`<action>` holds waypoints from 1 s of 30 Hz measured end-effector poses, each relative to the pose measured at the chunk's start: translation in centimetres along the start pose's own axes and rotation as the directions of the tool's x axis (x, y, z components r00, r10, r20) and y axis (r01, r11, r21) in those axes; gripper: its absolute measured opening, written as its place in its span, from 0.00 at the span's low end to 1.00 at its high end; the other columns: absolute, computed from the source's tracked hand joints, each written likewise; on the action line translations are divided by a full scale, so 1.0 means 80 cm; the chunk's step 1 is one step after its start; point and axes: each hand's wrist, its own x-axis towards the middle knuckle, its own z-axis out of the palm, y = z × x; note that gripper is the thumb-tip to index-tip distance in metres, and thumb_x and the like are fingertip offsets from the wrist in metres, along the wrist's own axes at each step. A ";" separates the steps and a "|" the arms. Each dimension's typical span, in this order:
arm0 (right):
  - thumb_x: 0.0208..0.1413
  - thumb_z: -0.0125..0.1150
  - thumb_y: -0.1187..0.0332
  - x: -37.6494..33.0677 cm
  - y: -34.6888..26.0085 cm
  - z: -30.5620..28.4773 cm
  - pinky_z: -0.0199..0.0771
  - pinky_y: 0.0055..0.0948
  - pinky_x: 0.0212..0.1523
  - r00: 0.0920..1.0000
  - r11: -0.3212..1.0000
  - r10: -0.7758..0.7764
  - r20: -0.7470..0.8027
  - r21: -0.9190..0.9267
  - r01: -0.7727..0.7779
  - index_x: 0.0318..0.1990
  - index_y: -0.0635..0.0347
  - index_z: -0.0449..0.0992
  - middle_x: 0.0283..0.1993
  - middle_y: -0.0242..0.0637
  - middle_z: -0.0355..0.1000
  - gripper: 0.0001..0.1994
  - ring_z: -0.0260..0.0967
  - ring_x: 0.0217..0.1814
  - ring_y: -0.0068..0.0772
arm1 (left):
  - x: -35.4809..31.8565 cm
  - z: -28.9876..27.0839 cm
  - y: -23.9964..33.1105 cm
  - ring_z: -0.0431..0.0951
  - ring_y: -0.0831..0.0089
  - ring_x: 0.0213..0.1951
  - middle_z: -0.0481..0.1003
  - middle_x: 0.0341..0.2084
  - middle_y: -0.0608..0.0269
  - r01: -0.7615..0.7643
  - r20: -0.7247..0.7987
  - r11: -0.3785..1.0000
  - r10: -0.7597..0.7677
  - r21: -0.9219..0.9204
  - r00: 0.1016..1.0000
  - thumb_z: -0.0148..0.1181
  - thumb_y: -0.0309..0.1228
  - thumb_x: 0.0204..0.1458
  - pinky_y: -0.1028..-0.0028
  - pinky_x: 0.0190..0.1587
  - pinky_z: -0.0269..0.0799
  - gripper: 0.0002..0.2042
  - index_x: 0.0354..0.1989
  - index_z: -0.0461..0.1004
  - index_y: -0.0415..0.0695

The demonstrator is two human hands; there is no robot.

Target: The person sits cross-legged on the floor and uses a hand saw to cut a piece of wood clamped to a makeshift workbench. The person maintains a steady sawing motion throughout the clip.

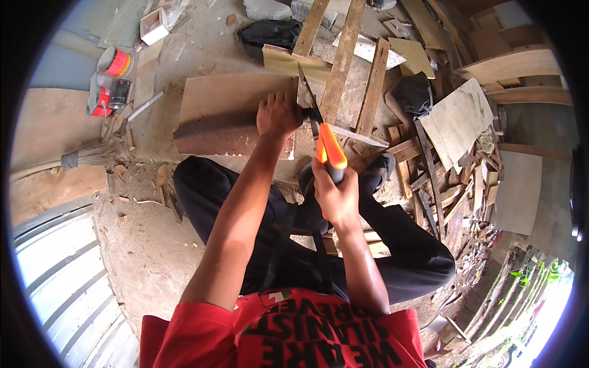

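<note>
Now, near to far:
Right hand (336,195): we close it round the orange-and-black handle of the handsaw (328,147), just above our knees.
Saw blade: it runs forward from the handle, across the board's right end.
Left hand (279,115): we press it, fingers curled, on the brown board (221,113).
Beyond: planks (343,52) on the ground; cans (113,80) far left.

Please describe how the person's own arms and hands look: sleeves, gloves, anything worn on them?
Both forearms are bare. The left hand and right hand wear no gloves; no watch, ring or wristband shows. Short red sleeves cover only the upper arms, part of a red shirt with black printed lettering.
</note>
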 end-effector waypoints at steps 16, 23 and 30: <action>0.61 0.61 0.66 -0.001 0.016 -0.002 0.56 0.24 0.21 0.999 0.995 0.042 0.031 0.093 -0.045 0.25 0.62 0.72 0.18 0.21 0.63 0.13 0.56 0.22 0.11 | 0.001 0.006 -0.003 0.78 0.57 0.42 0.78 0.37 0.53 -0.045 -0.155 0.997 0.036 -0.057 0.987 0.53 0.38 0.50 0.57 0.47 0.71 0.12 0.34 0.74 0.43; 0.59 0.60 0.70 -0.118 0.023 -0.036 0.59 0.20 0.23 0.997 0.980 0.077 -0.029 0.186 -0.070 0.30 0.66 0.74 0.21 0.23 0.68 0.09 0.61 0.24 0.12 | -0.013 0.010 -0.008 0.78 0.57 0.41 0.78 0.33 0.55 -0.013 -0.098 1.000 0.014 0.017 0.995 0.52 0.37 0.52 0.56 0.44 0.72 0.09 0.31 0.74 0.45; 0.59 0.58 0.74 -0.161 -0.017 -0.054 0.62 0.19 0.25 0.969 0.931 0.238 -0.073 0.300 -0.207 0.30 0.68 0.73 0.22 0.26 0.70 0.07 0.65 0.24 0.15 | -0.003 0.002 0.000 0.78 0.57 0.40 0.77 0.31 0.55 -0.013 -0.076 0.999 0.010 -0.037 0.997 0.53 0.36 0.51 0.56 0.42 0.71 0.09 0.30 0.73 0.43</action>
